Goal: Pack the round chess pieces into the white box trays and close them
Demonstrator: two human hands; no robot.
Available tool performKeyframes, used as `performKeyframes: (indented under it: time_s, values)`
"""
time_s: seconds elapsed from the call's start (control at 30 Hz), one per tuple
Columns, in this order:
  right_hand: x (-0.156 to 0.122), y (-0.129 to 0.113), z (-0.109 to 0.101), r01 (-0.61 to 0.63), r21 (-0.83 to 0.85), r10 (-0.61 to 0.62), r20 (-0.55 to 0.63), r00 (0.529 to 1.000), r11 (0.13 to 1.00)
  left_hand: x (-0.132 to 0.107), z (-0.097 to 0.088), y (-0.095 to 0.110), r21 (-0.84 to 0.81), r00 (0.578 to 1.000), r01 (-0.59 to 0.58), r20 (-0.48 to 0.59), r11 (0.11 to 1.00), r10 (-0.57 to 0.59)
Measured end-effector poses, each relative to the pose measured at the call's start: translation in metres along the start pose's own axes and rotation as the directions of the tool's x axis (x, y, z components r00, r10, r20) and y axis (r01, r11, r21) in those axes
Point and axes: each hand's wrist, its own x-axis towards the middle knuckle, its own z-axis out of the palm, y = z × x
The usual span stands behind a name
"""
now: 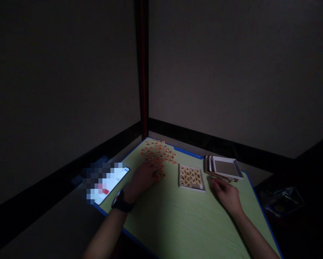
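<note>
Walls: two dark walls [231, 64] meet at a reddish post [143, 72] at the far side.
Table: green table [188, 223] with a blue edge, set into the corner.
Left hand: the left hand [144, 178] reaches in from the near left; its fingers lie at the near end of the loose discs, with discs just beside and beyond the tips. Cannot tell whether they pinch one.
Right hand: the right hand [226, 194] is low over the table, fingers curled in, just right of the filled tray and near side of the stack. Cannot tell whether the tips meet or hold anything.
Stack: white-rimmed boxes [226, 168], overlapping, far right.
Phone: lit phone [113, 187] at the left edge, partly pixelated.
Tray: shallow filled tray [200, 186], between the hands; bare at its near right corner.
Watch: dark watch [118, 199] on the left wrist.
Loose discs: round loose discs [157, 155], many red-marked, scattered far left.
Tray discs: dark-marked tray discs [187, 173], in rows, left of the right fingertips.
</note>
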Motion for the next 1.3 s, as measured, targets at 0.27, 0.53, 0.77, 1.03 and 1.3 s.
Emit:
performKeyframes:
  time_s: [0.27,0.53,0.77,1.03,1.3]
  values:
    - [-0.001,-0.004,-0.001,0.006,0.015,-0.006,0.011,1.0,1.0,-0.02,0.006,-0.006,-0.065,0.977,0.212,-0.012,0.975,-0.213]
    - [0.001,-0.004,-0.002,0.004,-0.021,-0.003,0.024,1.0,1.0,-0.015,0.008,-0.012,-0.054,0.968,0.249,-0.012,0.967,-0.25]
    - [0.001,-0.001,-0.002,0.029,-0.059,-0.029,-0.007,1.0,0.998,-0.006,0.002,-0.016,-0.032,0.968,0.248,-0.032,0.968,-0.249]
    - [0.001,-0.001,-0.001,0.041,-0.05,-0.042,-0.009,0.999,0.998,0.0,0.003,-0.018,-0.01,0.968,0.244,-0.052,0.97,-0.245]
    - [0.001,0.002,-0.001,0.047,-0.053,-0.047,0.0,0.999,0.998,0.002,0.013,-0.025,-0.003,0.976,0.197,-0.096,0.98,-0.197]
